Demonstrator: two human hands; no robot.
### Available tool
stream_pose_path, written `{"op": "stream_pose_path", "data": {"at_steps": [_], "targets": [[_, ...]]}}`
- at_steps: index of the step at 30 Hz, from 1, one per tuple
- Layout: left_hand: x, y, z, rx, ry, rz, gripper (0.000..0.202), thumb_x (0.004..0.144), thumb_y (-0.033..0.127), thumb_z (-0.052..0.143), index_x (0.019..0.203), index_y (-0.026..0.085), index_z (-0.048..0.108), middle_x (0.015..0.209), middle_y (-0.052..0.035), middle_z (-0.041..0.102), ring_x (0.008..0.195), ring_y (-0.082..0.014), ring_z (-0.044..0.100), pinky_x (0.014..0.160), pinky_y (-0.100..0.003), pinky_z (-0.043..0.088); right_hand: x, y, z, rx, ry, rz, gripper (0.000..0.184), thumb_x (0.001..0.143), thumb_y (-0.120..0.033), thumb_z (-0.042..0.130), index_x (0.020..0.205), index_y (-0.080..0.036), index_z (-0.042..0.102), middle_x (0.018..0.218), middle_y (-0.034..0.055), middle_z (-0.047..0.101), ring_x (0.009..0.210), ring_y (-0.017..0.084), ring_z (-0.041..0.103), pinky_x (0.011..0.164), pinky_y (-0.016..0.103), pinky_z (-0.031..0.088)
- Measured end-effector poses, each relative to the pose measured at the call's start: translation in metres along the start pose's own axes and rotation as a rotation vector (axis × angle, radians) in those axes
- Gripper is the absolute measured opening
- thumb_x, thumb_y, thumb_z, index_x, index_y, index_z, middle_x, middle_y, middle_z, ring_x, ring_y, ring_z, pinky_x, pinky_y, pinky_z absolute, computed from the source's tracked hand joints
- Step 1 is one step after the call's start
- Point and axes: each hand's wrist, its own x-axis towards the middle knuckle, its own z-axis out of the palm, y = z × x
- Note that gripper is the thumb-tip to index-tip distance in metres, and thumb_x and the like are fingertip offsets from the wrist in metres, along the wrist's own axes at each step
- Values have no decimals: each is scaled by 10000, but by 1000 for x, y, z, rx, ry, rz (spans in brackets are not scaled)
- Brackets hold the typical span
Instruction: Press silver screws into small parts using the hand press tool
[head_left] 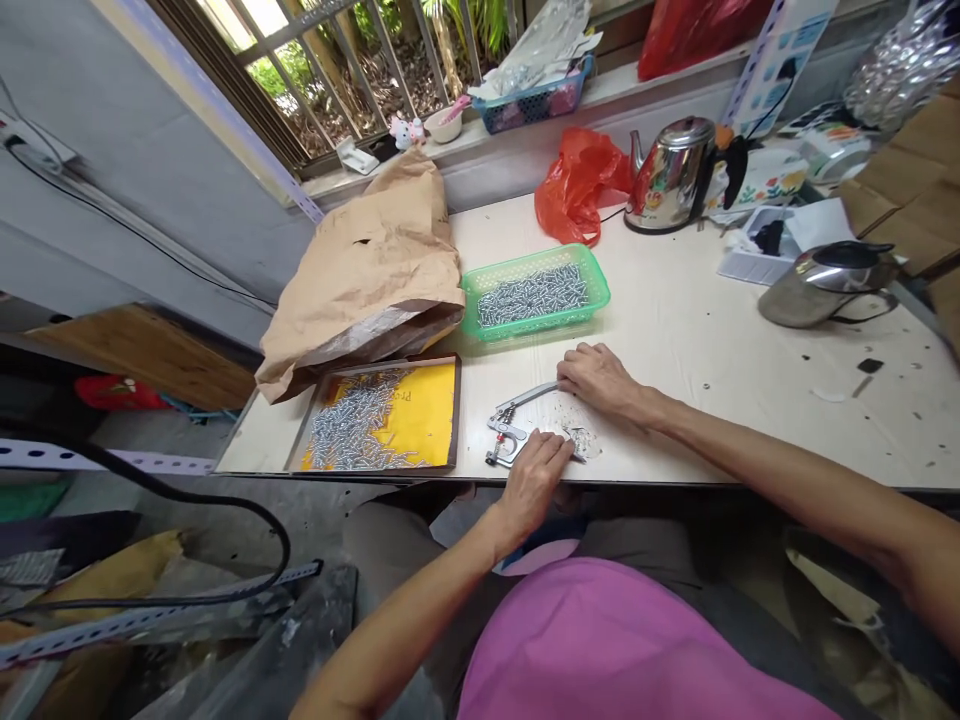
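Metal press pliers (508, 430) with a spring and a small red part lie near the table's front edge, their two handles spread apart. My left hand (536, 468) is closed over the lower handle beside the jaw. At the end of the raised upper handle, my right hand (600, 380) has its fingers curled round it. Whether a small piece sits in the jaw is too small to tell. Left of the pliers is a shallow tray (456, 410) with a yellow bottom and many small silvery metal pins (356, 420). A green basket (600, 290) behind holds more such pins.
A big brown paper bag (375, 260) stands behind the tray. Towards the back are a red plastic bag (577, 185), a steel kettle (675, 180) and a white box (757, 250). A steel jug (810, 290) is at the right. Dark scraps dot the table (697, 330).
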Motion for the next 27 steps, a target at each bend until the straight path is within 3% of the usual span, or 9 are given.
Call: {"op": "stream_pose_path", "data": {"at_steps": [2,6,9,11,14,17,21,25,27], "targets": [[2,4,1,-5,23,-6,309,973,143,368,1209,149,568,1128,-123,654,1120,-228,591,1052,-471,442,10,-16,-7,-12,0,-87,189,931,-210,507,933,-175,693,961,112,644,900,229,483,725,339,283],[-9,17,-12,-29,70,104,263,962,158,429,1169,137,589,1075,-125,665,1052,-215,616,907,-367,524,27,-63,-4,96,-71,-549,133,902,-277,585,905,-243,713,996,81,611,945,224,444,685,323,268],[-31,9,-45,42,140,150,221,937,156,493,1125,162,610,992,-82,682,983,-188,620,883,-326,514,35,-86,10,79,-102,-733,167,888,-246,589,751,-202,675,927,87,605,935,224,437,696,334,285],[-47,-14,-75,198,208,-53,197,934,150,487,1063,169,634,918,-76,678,901,-188,611,841,-327,508,36,-91,19,100,-65,-766,195,915,-218,534,757,-191,645,895,86,613,907,219,454,721,342,307],[-68,-66,-118,500,181,-550,227,939,202,451,933,161,674,879,-117,664,867,-245,579,783,-379,498,35,-87,23,239,6,-684,214,963,-219,443,869,-179,631,889,82,633,866,206,495,756,336,350],[-81,-111,-141,632,-46,-817,239,898,220,478,815,165,696,881,-138,659,915,-290,563,765,-396,488,40,-75,10,412,121,-554,202,963,-210,425,911,-165,614,881,79,636,832,191,524,768,321,390],[-87,-135,-146,597,-223,-847,255,875,218,482,755,171,702,895,-146,662,962,-306,556,762,-387,476,64,-43,-31,367,335,-292,213,935,-148,412,869,-146,614,838,93,618,835,207,529,781,339,412],[-75,-125,-146,499,-127,-809,228,842,185,477,755,165,687,882,-140,667,950,-280,577,818,-374,461,74,-15,-71,138,425,16,204,939,-188,460,995,-116,642,1032,161,601,979,282,523,818,403,402],[-60,-110,-141,296,-33,-863,193,829,222,505,785,160,683,849,-109,679,867,-237,606,794,-336,464,58,-14,-75,122,313,14,203,947,-235,488,992,-125,653,1064,156,596,972,274,538,800,385,409]]}}
